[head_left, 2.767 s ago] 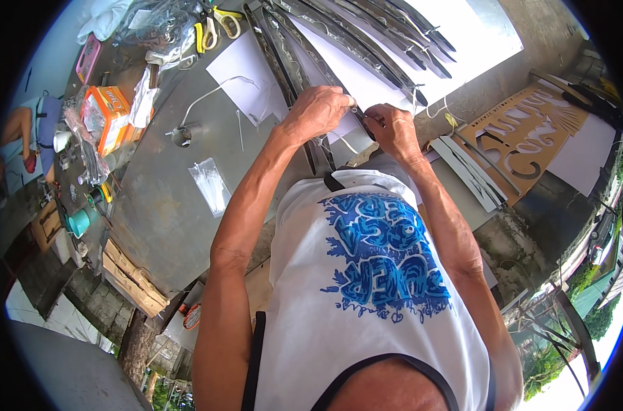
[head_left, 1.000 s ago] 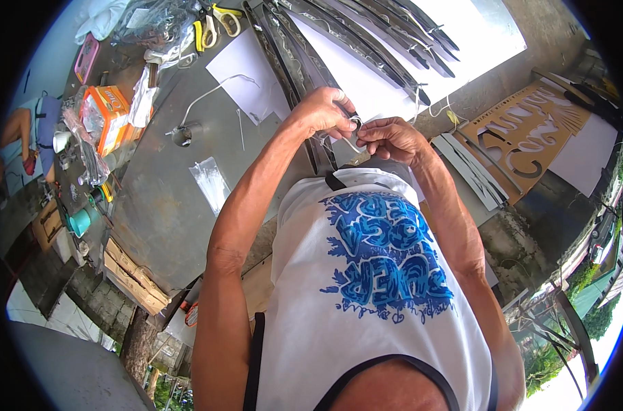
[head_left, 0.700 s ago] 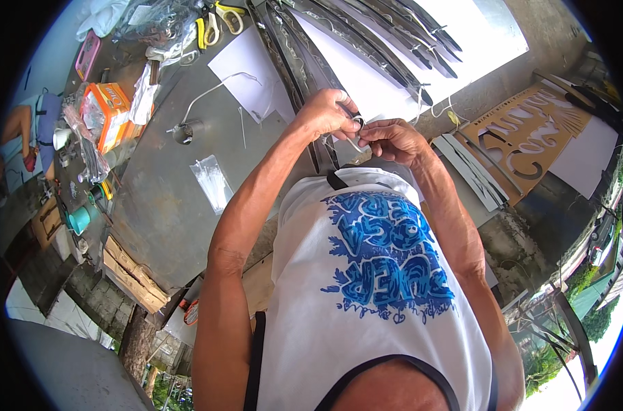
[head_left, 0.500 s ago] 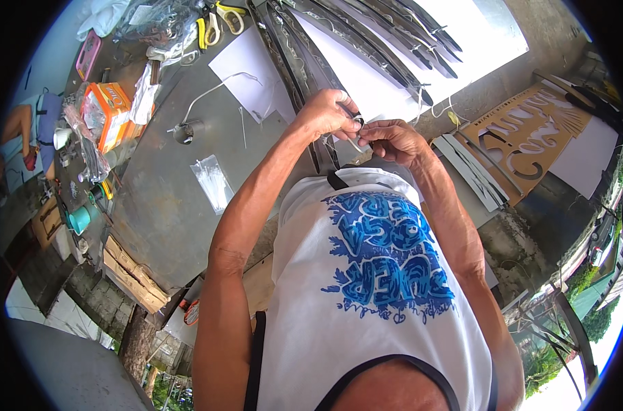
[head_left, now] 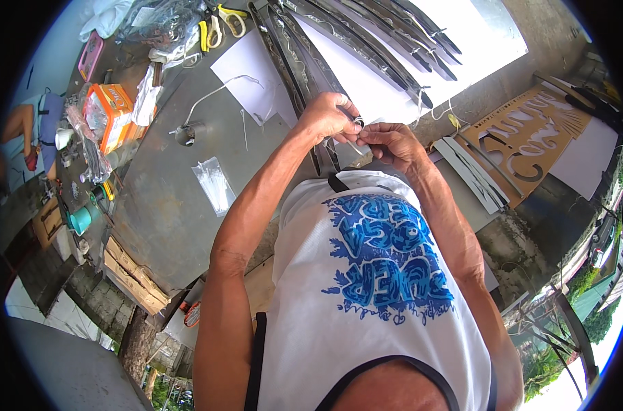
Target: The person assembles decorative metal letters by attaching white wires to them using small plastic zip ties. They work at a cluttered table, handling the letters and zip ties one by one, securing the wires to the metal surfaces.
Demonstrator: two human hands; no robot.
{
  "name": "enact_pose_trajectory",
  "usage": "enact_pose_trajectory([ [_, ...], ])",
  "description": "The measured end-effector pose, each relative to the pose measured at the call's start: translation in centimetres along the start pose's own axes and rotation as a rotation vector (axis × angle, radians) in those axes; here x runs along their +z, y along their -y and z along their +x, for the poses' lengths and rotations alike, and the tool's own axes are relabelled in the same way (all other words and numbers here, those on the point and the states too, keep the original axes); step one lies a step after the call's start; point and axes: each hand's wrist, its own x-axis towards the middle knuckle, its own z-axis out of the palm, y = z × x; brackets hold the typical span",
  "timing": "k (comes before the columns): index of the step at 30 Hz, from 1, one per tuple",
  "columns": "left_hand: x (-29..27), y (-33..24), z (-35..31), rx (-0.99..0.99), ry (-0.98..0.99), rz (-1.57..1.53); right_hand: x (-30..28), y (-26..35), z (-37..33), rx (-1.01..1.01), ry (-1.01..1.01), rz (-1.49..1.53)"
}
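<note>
My left hand (head_left: 327,118) is closed in a pinch above the near ends of the long black strips. Its fingertips meet those of my right hand (head_left: 396,144), also pinched. Between them is a thin white wire (head_left: 355,148), with a small dark piece beside it, mostly hidden by the fingers. Under and beyond my left hand, long black strips (head_left: 278,58) with thin wiring along them lie over white sheets (head_left: 230,67). More black strips (head_left: 366,56) lie fanned out farther right.
On the grey metal table (head_left: 161,198) lie a clear packet of thin white strips (head_left: 214,185) and a bent white wire (head_left: 219,88). Yellow-handled scissors (head_left: 230,20), an orange box (head_left: 113,113) and plastic bags stand left. A brown cut-out lettering board (head_left: 524,140) lies right. Another person (head_left: 30,137) is far left.
My fingertips have shifted slightly, with the right hand's fingers closer to the left's. More of the white wire shows at the pinch. The strips and table items stay in place.
</note>
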Motion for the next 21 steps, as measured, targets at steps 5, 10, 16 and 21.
enact_pose_trajectory([
  [5, 0.1, 0.0, 0.1, -0.014, -0.016, 0.026, 1.1, -0.6, -0.5, -0.043, -0.080, 0.027],
  [10, 0.0, 0.4, 0.5, -0.005, 0.002, 0.005, 1.3, -0.7, -0.7, -0.077, -0.089, 0.003],
  [16, -0.2, -0.2, -0.1, 0.037, 0.051, 0.042, 1.4, -1.5, -0.5, -0.170, -0.142, -0.067],
  [21, -0.3, 0.1, 0.3, 0.074, 0.063, 0.099, 1.7, -1.3, -0.9, -0.268, -0.181, -0.267],
])
